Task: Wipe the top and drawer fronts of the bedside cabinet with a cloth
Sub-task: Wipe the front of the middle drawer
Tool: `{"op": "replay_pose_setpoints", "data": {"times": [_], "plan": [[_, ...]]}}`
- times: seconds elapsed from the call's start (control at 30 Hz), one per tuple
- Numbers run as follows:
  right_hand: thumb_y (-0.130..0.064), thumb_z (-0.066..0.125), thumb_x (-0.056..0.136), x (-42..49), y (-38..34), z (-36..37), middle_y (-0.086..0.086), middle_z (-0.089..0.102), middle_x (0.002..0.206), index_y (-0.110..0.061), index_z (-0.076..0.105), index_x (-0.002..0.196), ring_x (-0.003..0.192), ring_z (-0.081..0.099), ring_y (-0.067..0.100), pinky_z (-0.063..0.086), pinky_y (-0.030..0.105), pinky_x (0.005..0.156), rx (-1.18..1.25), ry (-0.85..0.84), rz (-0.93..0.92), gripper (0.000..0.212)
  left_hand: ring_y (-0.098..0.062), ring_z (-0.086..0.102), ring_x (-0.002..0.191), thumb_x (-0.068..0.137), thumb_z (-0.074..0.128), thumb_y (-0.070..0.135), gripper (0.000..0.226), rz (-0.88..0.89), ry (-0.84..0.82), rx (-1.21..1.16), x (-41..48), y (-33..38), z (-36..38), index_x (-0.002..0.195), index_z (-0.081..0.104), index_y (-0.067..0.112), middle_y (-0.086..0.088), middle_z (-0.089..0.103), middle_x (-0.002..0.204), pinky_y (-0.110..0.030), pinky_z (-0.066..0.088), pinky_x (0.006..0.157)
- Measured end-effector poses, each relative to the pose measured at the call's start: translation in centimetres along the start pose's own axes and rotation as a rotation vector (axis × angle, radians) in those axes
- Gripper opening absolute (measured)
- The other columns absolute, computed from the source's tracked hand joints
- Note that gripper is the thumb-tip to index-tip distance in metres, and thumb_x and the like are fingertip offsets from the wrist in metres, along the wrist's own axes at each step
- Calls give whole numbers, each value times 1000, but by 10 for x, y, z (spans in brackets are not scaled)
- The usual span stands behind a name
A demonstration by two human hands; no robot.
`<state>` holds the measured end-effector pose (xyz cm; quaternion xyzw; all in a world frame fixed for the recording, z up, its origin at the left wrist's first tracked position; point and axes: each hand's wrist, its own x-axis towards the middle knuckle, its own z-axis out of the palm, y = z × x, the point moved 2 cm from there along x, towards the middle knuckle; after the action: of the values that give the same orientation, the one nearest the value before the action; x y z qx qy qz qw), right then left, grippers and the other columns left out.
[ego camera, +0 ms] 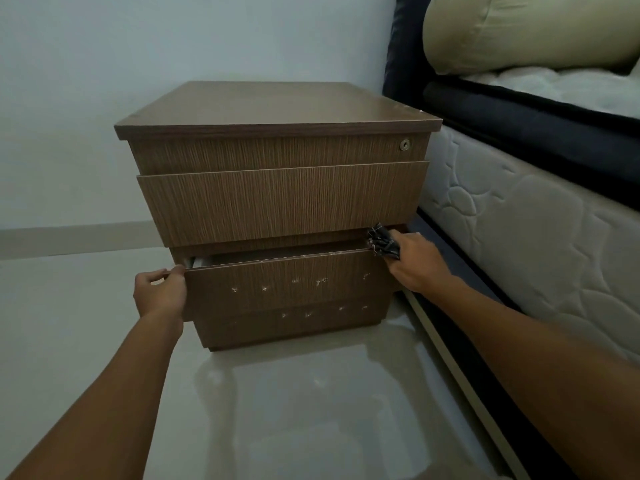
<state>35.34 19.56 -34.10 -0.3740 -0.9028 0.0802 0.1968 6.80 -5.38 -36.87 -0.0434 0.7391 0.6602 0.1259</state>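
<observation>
The single head-worn camera looks forward and down from in front of the bedside cabinet point(277, 202), near it and above its top, with the bed point(519, 220) at the cabinet's right.

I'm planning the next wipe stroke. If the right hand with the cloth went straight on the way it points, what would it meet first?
Probably the cabinet: the right hand and cloth aim at the gap above the pulled-out bottom drawer, under the middle drawer. Depth is unclear.
</observation>
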Motion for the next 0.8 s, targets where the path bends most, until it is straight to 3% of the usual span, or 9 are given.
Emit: {"op": "replay_pose_setpoints", "data": {"times": [0.1,0.27,0.47,0.63,0.8], "plan": [[-21,59,86,-2,-7,3,-1,61,86,-27,48,87,85,56,21,41,44,93,-7,23,-36,13,-32,48,123,94,59,27,29,5,0,2,0,-1,0,120,51,19,-10,51,138,-37,41,85],[-18,63,80,-5,-34,20,2,65,105,-22,56,112,105,56,23,32,44,107,-36,28,-112,33,-31,49,122,94,59,26,34,16,5,19,-2,0,0,125,50,16,-11,51,137,-37,41,84],[-19,66,79,-7,-97,39,5,65,109,-18,56,111,105,54,23,36,39,100,-20,56,-224,34,-30,50,122,93,61,27,32,-5,-49,15,1,0,-3,123,52,18,-9,52,136,-40,43,88],[-22,65,80,-3,-144,56,5,64,117,-17,55,119,111,53,23,34,33,97,-3,48,-330,40,-30,47,128,99,49,25,30,-62,-141,48,8,1,-14,129,52,22,-6,51,140,-52,43,101],[-22,64,80,4,-185,76,5,66,112,-17,57,118,106,57,23,38,34,95,43,55,-419,39,-22,50,120,103,37,18,35,27,-154,55,4,-11,-20,133,54,22,-3,55,136,-40,45,92]]}}
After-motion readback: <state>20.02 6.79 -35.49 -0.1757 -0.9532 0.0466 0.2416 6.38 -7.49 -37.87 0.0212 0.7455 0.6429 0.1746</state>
